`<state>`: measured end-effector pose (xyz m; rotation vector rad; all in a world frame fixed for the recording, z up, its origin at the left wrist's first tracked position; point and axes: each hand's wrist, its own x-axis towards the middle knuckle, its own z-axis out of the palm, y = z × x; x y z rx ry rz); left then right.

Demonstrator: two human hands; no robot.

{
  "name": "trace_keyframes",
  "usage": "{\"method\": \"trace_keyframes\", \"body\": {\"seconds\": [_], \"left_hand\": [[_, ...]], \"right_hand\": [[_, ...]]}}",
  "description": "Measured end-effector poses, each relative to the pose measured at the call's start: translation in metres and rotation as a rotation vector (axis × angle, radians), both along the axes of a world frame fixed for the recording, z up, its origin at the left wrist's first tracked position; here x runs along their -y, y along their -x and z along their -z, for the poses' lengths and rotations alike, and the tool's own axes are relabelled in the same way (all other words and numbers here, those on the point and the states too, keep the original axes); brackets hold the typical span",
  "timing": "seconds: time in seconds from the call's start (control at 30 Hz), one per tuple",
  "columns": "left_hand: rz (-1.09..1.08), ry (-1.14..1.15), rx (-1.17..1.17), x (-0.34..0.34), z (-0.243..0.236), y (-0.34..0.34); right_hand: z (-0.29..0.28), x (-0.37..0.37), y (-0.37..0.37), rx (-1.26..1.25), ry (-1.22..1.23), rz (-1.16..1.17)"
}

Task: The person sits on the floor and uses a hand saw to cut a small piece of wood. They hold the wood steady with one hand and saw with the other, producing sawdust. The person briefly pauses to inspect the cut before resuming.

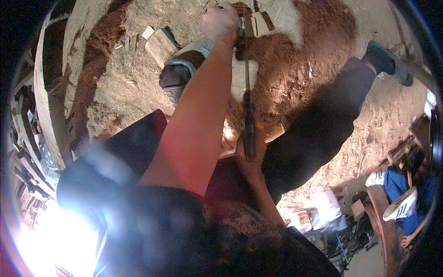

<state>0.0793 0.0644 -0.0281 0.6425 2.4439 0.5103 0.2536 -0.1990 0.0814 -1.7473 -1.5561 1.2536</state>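
Guiding the long thin tool (248, 111) in a straight line

The tool runs away from me between my legs, its dark handle nearest my body and its slim shaft reaching toward the wood pieces (261, 24) on the ground. My right hand (251, 150) is wrapped around the handle. My left hand (220, 22) is stretched far out beside the shaft's other end; its fingers look curled, but blur prevents me from telling whether they grip the tool, the wood or both.

To do this well, I think the right wrist should line up with the shaft, so that any force runs straight along it. The left hand should steady the far end, with its fingers well away from any edge (I cannot make out what the tip is like).

My dark shoe (174, 92) is near the left forearm, so I'd want that foot planted for balance. Beyond it lie wood blocks (159, 48). Reddish-brown debris (295, 60) covers the ground, and a bright light (60, 240) glares at lower left.
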Motion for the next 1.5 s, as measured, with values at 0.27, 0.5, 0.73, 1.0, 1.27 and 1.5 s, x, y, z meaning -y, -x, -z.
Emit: {"method": "trace_keyframes", "body": {"seconds": [0.27,0.5,0.73,1.0,1.27,1.5], "left_hand": [[0.050,-0.167,-0.347,0.023,0.094,0.003],[0.021,-0.115,-0.254,0.007,0.039,0.008],[0.072,-0.154,-0.307,0.003,0.098,0.066],[-0.084,-0.066,-0.282,0.003,0.006,-0.009],[0.050,-0.259,-0.348,0.008,0.031,0.020],[0.192,-0.496,-0.282,0.032,-0.016,0.028]], "right_hand": [[0.020,-0.062,0.038,-0.118,0.187,0.234],[0.038,-0.034,0.023,-0.134,-0.036,0.027],[0.032,0.020,0.026,0.047,-0.162,0.083],[-0.071,0.006,-0.028,-0.117,0.212,0.090],[-0.079,0.010,-0.022,-0.161,0.196,0.155],[-0.071,0.019,-0.042,0.055,-0.159,0.137]]}}
